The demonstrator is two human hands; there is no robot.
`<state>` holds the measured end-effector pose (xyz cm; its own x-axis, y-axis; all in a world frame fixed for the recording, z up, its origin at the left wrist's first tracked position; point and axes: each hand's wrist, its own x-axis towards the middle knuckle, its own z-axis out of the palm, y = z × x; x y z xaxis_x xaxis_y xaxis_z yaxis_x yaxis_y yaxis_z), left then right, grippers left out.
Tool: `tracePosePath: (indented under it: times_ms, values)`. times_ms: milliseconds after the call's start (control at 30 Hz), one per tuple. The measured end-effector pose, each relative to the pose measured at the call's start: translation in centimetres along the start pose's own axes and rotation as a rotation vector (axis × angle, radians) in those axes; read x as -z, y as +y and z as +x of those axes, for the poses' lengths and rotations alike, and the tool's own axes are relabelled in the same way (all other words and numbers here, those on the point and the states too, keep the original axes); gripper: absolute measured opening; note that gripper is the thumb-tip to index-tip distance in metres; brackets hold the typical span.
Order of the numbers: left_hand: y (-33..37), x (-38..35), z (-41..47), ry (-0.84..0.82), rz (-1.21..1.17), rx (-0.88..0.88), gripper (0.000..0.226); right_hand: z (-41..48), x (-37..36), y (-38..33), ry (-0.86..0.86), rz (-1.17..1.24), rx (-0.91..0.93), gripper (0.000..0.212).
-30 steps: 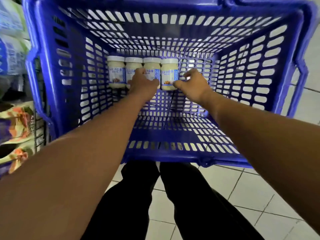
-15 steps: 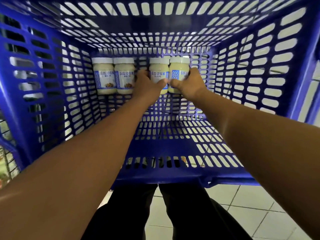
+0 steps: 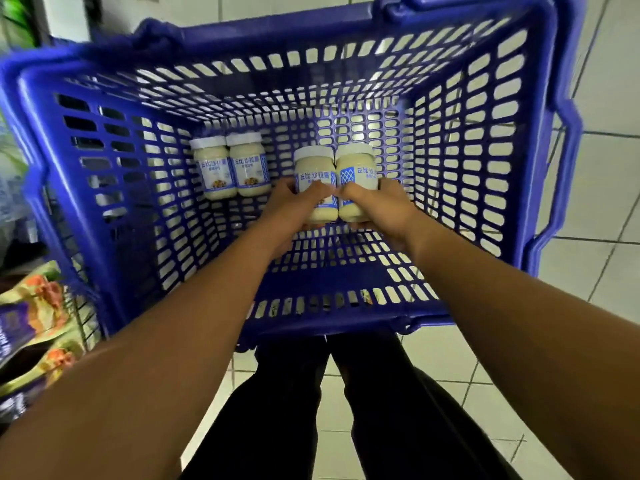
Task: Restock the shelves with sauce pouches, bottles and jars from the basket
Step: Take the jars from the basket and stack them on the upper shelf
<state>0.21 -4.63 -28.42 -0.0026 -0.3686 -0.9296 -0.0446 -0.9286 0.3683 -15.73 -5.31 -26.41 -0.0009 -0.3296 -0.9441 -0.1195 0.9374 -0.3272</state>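
Note:
A blue plastic basket [image 3: 485, 188] stands on the tiled floor in front of me. Inside it, my left hand [image 3: 287, 209] is shut on a cream-filled sauce jar [image 3: 313, 168] with a white lid and a blue label. Right beside it, my right hand [image 3: 384, 209] is shut on a second, matching jar [image 3: 356, 168]. Both jars are lifted off the basket's far wall and touch each other. Two more jars [image 3: 230, 168] of the same kind lie side by side at the basket's far left, untouched.
Colourful pouches [image 3: 31, 327] lie on a wire shelf at the lower left, close to the basket's left wall. White floor tiles [image 3: 606, 81] extend to the right. My dark trouser legs [image 3: 346, 410] are below the basket's near rim.
Both hands have closed on the two right-hand jars and pulled them toward me, away from the other two. The view has pulled back, showing the basket's rim and the floor again.

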Motion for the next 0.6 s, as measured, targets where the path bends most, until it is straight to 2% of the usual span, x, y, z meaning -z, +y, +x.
tracePosePath:
  times_ms: [100,167,267,333,433,533,600]
  values:
    - [1.4,0.1,-3.8,-0.016,-0.013,-0.015,0.074,-4.2,-0.1,-0.9,-0.001,0.041,0.054,0.043]
    - [2.6,-0.1,-6.6,-0.040,-0.050,-0.047,0.079,-7.4,0.1,-1.9,0.026,0.045,0.093,0.047]
    - [5.1,-0.5,-11.2,-0.055,-0.101,-0.108,0.070,-12.6,0.3,-3.8,0.064,0.085,0.177,0.049]
    - [7.2,-0.7,-14.9,-0.066,-0.106,-0.184,0.052,-16.6,0.3,-5.4,0.097,0.118,0.216,0.047]
    - [10.3,-0.8,-21.3,-0.078,-0.139,-0.273,0.026,-23.2,0.6,-7.9,0.139,0.186,0.286,0.019]
    - [13.4,-0.7,-27.9,-0.084,-0.177,-0.322,0.017,-29.6,0.9,-10.3,0.176,0.268,0.340,0.012]
    - [15.5,-0.4,-32.2,-0.045,-0.191,-0.329,0.023,-33.8,1.0,-11.9,0.161,0.300,0.362,0.017]
